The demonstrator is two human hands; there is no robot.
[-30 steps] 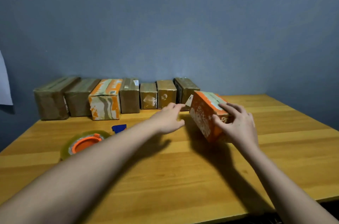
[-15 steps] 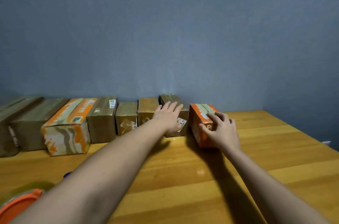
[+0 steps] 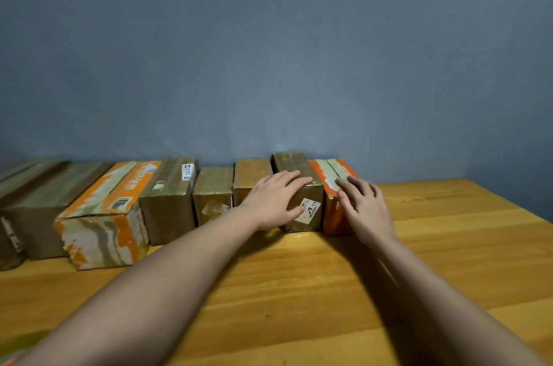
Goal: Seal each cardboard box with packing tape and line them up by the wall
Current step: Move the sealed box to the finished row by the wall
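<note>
A small orange box point(image 3: 331, 216) with pale tape along its top stands against the grey wall at the right end of a row of taped boxes. My right hand point(image 3: 363, 207) lies over its near top corner with fingers spread and nearly straight. Beside it on the left is a brown box point(image 3: 302, 189) with a white label. My left hand point(image 3: 276, 201) rests flat on that brown box's top, thumb on its front face. Further left stand several more taped boxes, among them a larger orange and white one point(image 3: 104, 228).
The wooden table point(image 3: 389, 290) runs to its right edge near the wall corner. A blurred green and orange tape roll point(image 3: 12, 356) shows at the bottom left corner. The grey wall point(image 3: 269, 66) backs the row.
The small orange box has gone from the mid-table to the wall, next to the brown box. My left hand moved onto the brown box. The view shifted closer and rightward.
</note>
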